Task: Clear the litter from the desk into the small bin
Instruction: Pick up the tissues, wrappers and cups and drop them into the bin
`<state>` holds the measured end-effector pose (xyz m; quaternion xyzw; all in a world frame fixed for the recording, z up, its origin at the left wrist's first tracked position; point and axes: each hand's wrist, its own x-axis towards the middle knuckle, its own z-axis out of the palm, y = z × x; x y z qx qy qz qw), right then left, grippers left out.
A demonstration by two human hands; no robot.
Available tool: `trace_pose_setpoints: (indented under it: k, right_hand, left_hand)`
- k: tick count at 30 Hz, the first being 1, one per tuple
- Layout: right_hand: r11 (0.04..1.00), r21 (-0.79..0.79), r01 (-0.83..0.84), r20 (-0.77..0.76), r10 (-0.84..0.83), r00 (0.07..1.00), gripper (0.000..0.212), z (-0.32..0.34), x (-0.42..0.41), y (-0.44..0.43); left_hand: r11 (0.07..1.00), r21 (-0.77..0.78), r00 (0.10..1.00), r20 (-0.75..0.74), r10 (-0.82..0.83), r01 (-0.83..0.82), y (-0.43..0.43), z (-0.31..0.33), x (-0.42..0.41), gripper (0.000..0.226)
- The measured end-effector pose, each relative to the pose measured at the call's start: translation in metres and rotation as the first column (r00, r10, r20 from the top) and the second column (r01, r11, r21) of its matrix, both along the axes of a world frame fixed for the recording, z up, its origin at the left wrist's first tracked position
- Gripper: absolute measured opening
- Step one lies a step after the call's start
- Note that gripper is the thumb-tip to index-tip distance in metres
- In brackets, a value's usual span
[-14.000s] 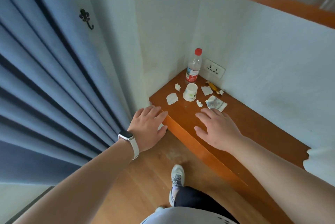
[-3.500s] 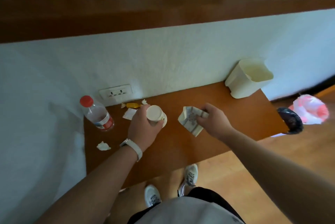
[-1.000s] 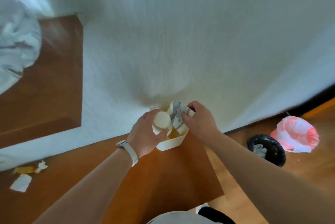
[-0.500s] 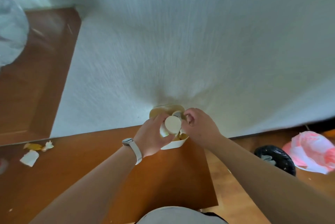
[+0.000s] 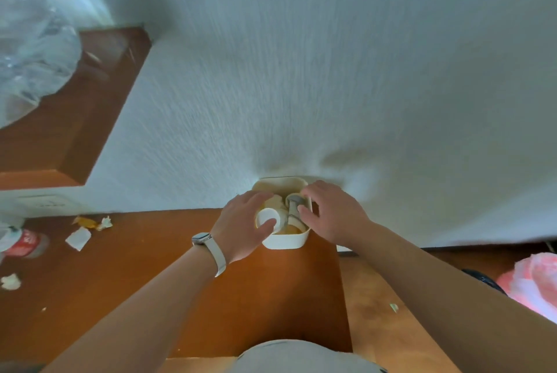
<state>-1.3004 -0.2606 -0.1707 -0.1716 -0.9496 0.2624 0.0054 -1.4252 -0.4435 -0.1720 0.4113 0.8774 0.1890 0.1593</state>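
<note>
Brown wood fills the lower half of the view: your bench (image 5: pixel 156 291) runs along a white textured wall (image 5: pixel 331 71), and you stand at its right end, where it meets the floor (image 5: pixel 379 306).

Nearest you, both forearms reach forward to meet over the small bin (image 5: pixel 284 242), a cream tub parked against the wall at the bench's far right corner, so it can't slide while you push things in. Your left hand (image 5: pixel 244 226), a watch (image 5: pixel 201 238) on its wrist, is wrapped around a white paper cup (image 5: pixel 267 219), holding it on its side with the base toward you; the cup sits at the bin's mouth, low enough, I'd judge, to let go. Your right hand (image 5: pixel 331 215) has its fingers curled down onto a crumpled grey-and-white wrapper (image 5: pixel 294 206), pressing it inside the bin, likely to make room beside the cup.

Farther left, litter remains on the bench: a white scrap (image 5: pixel 77 238), a yellow wrapper (image 5: pixel 86 221) with a crumpled bit (image 5: pixel 105 222) touching it near the wall, another white wad (image 5: pixel 10 281) at the left edge, and a red-labelled bottle (image 5: pixel 24 243). So the job looks partly done.

A wooden shelf (image 5: pixel 75 107) sits higher up the wall.
</note>
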Motion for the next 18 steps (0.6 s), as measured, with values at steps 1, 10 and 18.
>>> trace_pose_setpoints:
  k: [1,10,18]
  right_hand:
    - [0.998,0.049,-0.049,-0.001,0.049,0.999,0.030,0.004,0.000,0.000]
    - [0.880,0.292,-0.374,0.011,0.388,0.921,0.050,0.025,-0.011,-0.019]
    - [0.782,0.275,-0.559,0.028,0.575,0.818,0.053,0.022,-0.022,-0.064]
  left_hand:
    - [1.000,-0.005,1.000,-0.023,0.013,-0.013,-0.002,0.004,0.003,0.054]
    - [0.989,-0.093,0.961,-0.260,0.091,-0.118,-0.046,0.035,0.033,0.049]
    - [0.897,-0.260,0.904,-0.338,0.261,-0.356,-0.116,0.039,0.069,0.051]
